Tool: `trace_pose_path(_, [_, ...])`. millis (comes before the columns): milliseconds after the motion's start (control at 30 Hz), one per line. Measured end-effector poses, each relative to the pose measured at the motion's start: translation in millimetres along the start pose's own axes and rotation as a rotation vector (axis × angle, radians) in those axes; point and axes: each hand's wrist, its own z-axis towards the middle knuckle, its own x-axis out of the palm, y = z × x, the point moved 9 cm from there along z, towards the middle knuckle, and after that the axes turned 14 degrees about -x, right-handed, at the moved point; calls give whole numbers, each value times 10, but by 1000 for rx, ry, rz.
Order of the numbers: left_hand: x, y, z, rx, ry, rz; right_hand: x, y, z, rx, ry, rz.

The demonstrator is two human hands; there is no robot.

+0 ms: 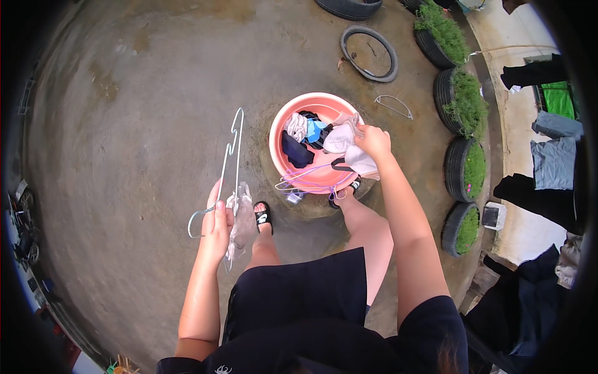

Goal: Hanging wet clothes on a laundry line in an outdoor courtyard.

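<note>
My left hand [216, 233] grips a pale wire clothes hanger [223, 173], its hook pointing down and left. A thin, pale pinkish garment [242, 226] hangs at the hanger, beside my fingers. My right hand [375, 141] pinches a bunched pale pink and white garment [340, 140] over the right side of a pink plastic basin [320, 96]. Inside the basin lie a navy cloth [297, 150], a light blue cloth [314, 130] and a whitish cloth [295, 126]. Purple and white hangers [333, 192] rest across its near rim. A dark strap shows below the right-hand garment.
My sandalled feet stand on wet concrete, one sandal [263, 217] left of the basin. Beyond it lie a tyre ring [393, 61] and a thin white wire frame [411, 115]. Tyre planters [465, 100] line the right side, with hanging laundry [553, 163] behind. A motorcycle [29, 210] stands far left.
</note>
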Motion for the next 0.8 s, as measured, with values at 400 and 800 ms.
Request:
trace_pose_path(400, [-176, -339, -154, 50, 51, -99, -1608, 974, -1000, -393, -616, -196])
trace_pose_path(800, [-172, -288, -256, 7, 146, -222, -1680, 590, -797, -173, -750, 80])
